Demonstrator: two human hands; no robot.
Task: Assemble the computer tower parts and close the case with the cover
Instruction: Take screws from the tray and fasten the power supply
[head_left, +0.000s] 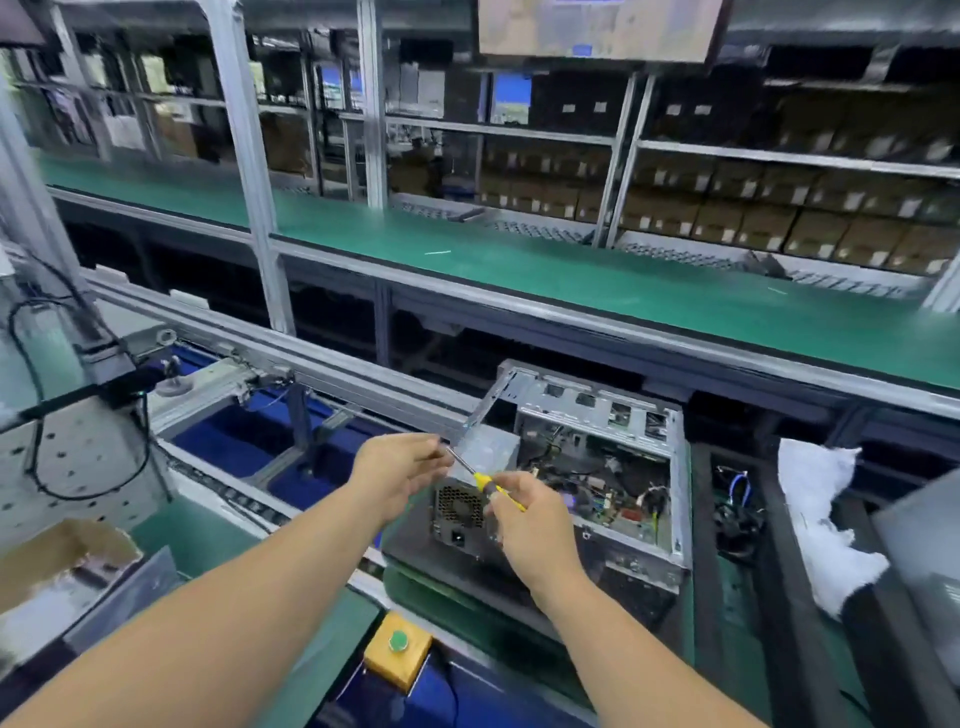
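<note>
On a factory assembly line, a long green conveyor belt (519, 260) runs across the middle of the view on a grey aluminium frame. Behind it stand metal shelves (779, 156) stacked with brown cartons, most bearing white labels, and a monitor (597, 28) hangs overhead at the top edge. Nearer, a second track with blue pallets (228, 441) runs from the left toward the workstation.

The open computer case (613, 467) lies on its side on a dark pallet just in front of the person, its cover off. Inside it sit a grey power supply (467, 493) with a round fan grille facing the person, a circuit board and a tangle of cables; the far wall is a perforated metal bracket.

Above the case's near left corner, the right hand (535, 525) grips the yellow-and-black handle of a screwdriver (485, 480), the shaft pointing up and left. The left hand (400, 467) has its fingertips pinched at the shaft's tip; whether they hold a screw there cannot be told.

A yellow box with 1 green button (398, 649) sits at the bench edge below. White packing foam (821, 519) lies right of the case, and an open cardboard box (57, 556) sits at the lower left, its contents blurred.
</note>
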